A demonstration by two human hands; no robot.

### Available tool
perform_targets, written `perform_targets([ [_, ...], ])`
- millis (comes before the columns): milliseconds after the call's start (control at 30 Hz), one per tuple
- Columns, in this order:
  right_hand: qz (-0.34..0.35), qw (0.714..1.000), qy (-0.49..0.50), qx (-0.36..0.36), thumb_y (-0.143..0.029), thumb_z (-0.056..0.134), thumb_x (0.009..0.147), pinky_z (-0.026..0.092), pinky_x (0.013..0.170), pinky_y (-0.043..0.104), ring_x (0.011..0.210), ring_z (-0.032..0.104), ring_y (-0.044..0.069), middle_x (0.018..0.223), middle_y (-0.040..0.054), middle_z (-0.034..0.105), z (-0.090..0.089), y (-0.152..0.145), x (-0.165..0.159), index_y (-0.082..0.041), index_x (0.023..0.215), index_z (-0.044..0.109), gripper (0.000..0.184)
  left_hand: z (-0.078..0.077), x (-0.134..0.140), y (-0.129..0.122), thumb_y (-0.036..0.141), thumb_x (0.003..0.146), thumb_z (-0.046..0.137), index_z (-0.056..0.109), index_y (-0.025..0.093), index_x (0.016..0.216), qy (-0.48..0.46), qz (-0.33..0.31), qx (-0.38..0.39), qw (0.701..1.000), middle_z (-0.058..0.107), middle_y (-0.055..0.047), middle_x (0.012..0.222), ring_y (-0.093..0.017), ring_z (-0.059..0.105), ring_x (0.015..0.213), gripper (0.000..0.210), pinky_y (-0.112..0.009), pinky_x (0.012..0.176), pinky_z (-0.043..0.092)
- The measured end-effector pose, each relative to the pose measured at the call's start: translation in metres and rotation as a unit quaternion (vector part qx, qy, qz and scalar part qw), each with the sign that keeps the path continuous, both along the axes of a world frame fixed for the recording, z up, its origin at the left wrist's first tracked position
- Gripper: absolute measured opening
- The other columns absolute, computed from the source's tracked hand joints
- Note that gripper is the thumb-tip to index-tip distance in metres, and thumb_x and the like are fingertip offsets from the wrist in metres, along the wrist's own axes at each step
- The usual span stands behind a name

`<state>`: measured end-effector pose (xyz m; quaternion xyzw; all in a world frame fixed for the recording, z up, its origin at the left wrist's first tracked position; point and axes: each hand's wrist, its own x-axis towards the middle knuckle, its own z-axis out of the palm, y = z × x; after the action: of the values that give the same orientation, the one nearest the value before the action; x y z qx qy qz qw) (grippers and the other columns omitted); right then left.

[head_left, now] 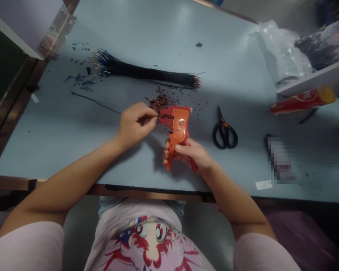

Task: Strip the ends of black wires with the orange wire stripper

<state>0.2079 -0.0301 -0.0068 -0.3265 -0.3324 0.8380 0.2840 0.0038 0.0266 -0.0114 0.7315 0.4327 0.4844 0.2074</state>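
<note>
Left hand [138, 121] pinches a black wire [96, 101] at the mouth of the wire stripper [181, 122]; right hand [197, 152] is wrapped around the stripper's handles [171, 152]. The wire trails from the left, nearer hand, leftward and away across the table [228, 67]. Both forearms [83, 169] slant inward.

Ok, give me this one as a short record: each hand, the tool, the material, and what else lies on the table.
Left hand: pinching a black wire, fingertips at the tool's mouth
Right hand: wrapped around the tool's handles
Tool: orange-and-red wire stripper
Wire bundle: black, lying beyond the hands, blue near its left end
Scraps: pile of clippings just beyond the stripper
Right side of table: black-handled scissors, red cylindrical container
Unclear: whether the jaws grip the wire
</note>
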Motion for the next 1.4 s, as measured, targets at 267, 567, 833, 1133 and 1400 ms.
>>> perform_targets([
  [267, 0.014, 1.0, -0.008, 0.012, -0.037, 0.067, 0.081, 0.054, 0.065, 0.036, 0.07, 0.066, 0.02, 0.077, 0.0063, 0.062, 0.002, -0.003, -0.001, -0.011, 0.094, 0.059, 0.03, 0.0, 0.001, 0.001, 0.01, 0.075, 0.058, 0.063, 0.017, 0.073, -0.006, -0.016, 0.054, 0.998, 0.06, 0.001, 0.066, -0.007, 0.048, 0.057, 0.009, -0.02, 0.054, 0.038],
  [567, 0.012, 1.0, -0.002, 0.022, -0.036, 0.063, 0.085, 0.054, 0.062, 0.036, 0.064, 0.064, 0.018, 0.072, 0.0045, 0.061, 0.0, -0.004, -0.001, -0.012, 0.091, 0.058, 0.025, 0.001, 0.001, -0.002, 0.011, 0.075, 0.059, 0.062, 0.017, 0.071, -0.014, -0.019, 0.051, 0.998, 0.058, 0.001, 0.064, -0.006, 0.047, 0.056, 0.008, -0.02, 0.052, 0.036],
  [833, 0.011, 1.0, -0.005, 0.021, -0.036, 0.062, 0.085, 0.053, 0.057, 0.033, 0.056, 0.058, 0.014, 0.064, 0.0007, 0.056, 0.004, -0.005, -0.005, -0.013, 0.084, 0.054, 0.024, 0.004, 0.002, -0.003, 0.012, 0.075, 0.058, 0.059, 0.017, 0.068, 0.004, -0.005, 0.048, 0.999, 0.058, 0.002, 0.063, -0.007, 0.048, 0.056, 0.009, -0.021, 0.052, 0.036],
  [1133, 0.0, 1.0, 0.001, 0.02, -0.039, 0.063, 0.084, 0.048, 0.049, 0.028, 0.047, 0.049, 0.011, 0.056, -0.0035, 0.048, 0.009, -0.008, -0.01, -0.016, 0.074, 0.048, 0.03, 0.005, 0.002, -0.006, 0.013, 0.074, 0.057, 0.056, 0.017, 0.065, 0.008, 0.0, 0.028, 1.0, 0.054, 0.003, 0.06, -0.007, 0.047, 0.054, 0.011, -0.021, 0.051, 0.036],
  [1400, -0.003, 1.0, 0.008, 0.007, -0.04, 0.062, 0.085, 0.049, 0.048, 0.029, 0.045, 0.048, 0.01, 0.056, -0.0038, 0.045, 0.011, -0.01, -0.01, -0.016, 0.07, 0.046, 0.032, 0.006, 0.003, -0.007, 0.013, 0.074, 0.057, 0.056, 0.017, 0.064, 0.006, 0.003, 0.016, 1.0, 0.055, 0.003, 0.06, -0.007, 0.046, 0.053, 0.011, -0.021, 0.049, 0.035],
])
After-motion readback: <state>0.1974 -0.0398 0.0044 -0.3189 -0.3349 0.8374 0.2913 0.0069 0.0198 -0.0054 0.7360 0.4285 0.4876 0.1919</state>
